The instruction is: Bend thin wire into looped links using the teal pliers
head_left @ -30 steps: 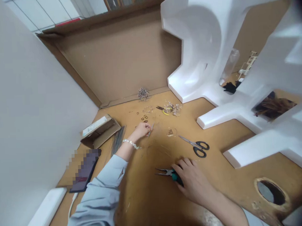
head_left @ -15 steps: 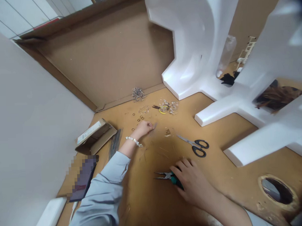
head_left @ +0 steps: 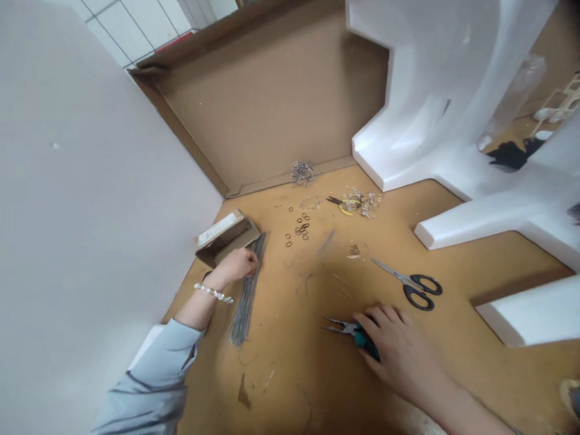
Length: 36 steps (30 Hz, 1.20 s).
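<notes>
My right hand [head_left: 401,347] rests on the tabletop, its fingers wrapped round the green handles of long-nose pliers [head_left: 343,325]. The pliers' jaws point left and stand slightly apart. At the left, my left hand [head_left: 239,264] is over the upper part of a bundle of thin grey wires [head_left: 245,303]. Its fingers are pinched together, and what they hold, if anything, is too small to make out. Several small dark rings [head_left: 302,228] lie beyond the wires. A blurred thin grey strip [head_left: 327,240] is on the table between my hands.
Black-handled scissors [head_left: 413,288] lie right of the pliers. Farther back are yellow-handled pliers [head_left: 342,205], clear beaded pieces [head_left: 366,203] and a wire tangle [head_left: 302,173]. An open cardboard box [head_left: 229,238] stands beside my left hand. A white moulded frame [head_left: 444,227] edges the right side.
My left hand has moved left from beside the grey strip to the wire bundle. My right hand stays on the pliers. The camera view has shifted.
</notes>
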Each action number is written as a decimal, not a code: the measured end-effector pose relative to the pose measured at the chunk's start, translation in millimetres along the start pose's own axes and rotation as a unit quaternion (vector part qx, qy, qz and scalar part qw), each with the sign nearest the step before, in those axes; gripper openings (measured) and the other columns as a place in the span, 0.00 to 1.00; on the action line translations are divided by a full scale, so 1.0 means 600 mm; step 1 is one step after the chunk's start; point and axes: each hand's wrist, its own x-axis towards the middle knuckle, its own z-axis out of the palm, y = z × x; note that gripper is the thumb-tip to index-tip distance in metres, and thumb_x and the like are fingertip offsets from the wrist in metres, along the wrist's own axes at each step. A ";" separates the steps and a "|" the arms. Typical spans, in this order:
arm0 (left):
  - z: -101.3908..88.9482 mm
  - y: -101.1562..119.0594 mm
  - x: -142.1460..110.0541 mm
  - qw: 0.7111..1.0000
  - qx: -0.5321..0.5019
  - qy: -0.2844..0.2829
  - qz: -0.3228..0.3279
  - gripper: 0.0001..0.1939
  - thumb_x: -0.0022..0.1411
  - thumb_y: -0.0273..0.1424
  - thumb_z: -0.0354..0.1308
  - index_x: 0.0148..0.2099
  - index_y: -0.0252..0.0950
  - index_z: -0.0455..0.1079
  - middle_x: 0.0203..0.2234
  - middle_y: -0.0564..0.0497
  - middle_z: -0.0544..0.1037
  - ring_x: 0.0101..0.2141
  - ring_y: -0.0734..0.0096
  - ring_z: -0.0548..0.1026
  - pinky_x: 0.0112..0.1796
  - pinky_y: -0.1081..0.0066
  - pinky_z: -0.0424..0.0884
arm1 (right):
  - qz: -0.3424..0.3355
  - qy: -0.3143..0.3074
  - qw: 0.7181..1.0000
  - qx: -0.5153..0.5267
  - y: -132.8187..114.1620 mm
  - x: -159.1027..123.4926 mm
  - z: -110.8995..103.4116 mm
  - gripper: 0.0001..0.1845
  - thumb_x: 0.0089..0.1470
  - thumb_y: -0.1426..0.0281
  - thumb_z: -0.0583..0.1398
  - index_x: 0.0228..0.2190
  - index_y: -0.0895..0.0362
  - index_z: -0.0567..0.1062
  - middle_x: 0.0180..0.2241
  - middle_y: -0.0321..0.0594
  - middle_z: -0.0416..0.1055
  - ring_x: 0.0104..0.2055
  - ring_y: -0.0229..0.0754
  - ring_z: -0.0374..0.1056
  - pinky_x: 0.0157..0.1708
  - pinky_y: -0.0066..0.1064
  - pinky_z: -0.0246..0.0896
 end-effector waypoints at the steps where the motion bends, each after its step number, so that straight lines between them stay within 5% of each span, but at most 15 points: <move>1: 0.007 -0.006 -0.007 1.000 0.017 -0.004 -0.009 0.08 0.48 0.30 0.52 0.22 0.36 0.70 0.16 0.52 0.74 0.21 0.71 0.71 0.24 0.75 0.60 | 0.001 -0.002 1.000 0.000 -0.001 0.000 -0.001 0.21 0.47 0.68 0.60 0.46 0.54 0.70 0.41 0.44 0.69 0.45 0.52 0.59 0.42 0.41 0.51; 10: 0.057 0.000 -0.021 0.988 0.128 0.012 -0.084 0.16 0.52 0.37 0.49 0.33 0.32 0.73 0.33 0.35 0.77 0.36 0.52 0.75 0.31 0.67 0.67 | 0.006 -0.003 1.000 -0.016 -0.004 -0.003 0.001 0.24 0.46 0.66 0.61 0.47 0.54 0.69 0.42 0.45 0.68 0.46 0.51 0.59 0.43 0.41 0.52; 22: 0.050 -0.020 -0.014 0.996 0.023 -0.036 -0.073 0.09 0.49 0.32 0.50 0.23 0.35 0.68 0.15 0.47 0.74 0.23 0.67 0.73 0.23 0.74 0.61 | -0.024 0.001 0.999 -0.032 0.000 0.001 0.003 0.22 0.48 0.68 0.59 0.47 0.55 0.69 0.42 0.46 0.68 0.46 0.51 0.60 0.41 0.40 0.52; 36: 0.038 -0.036 -0.021 0.979 -0.187 -0.039 -0.067 0.07 0.44 0.24 0.52 0.30 0.33 0.65 0.15 0.54 0.73 0.17 0.75 0.71 0.18 0.80 0.64 | -0.005 0.012 1.000 -0.013 0.010 0.007 -0.002 0.22 0.49 0.67 0.58 0.47 0.56 0.69 0.42 0.46 0.70 0.46 0.51 0.62 0.43 0.42 0.56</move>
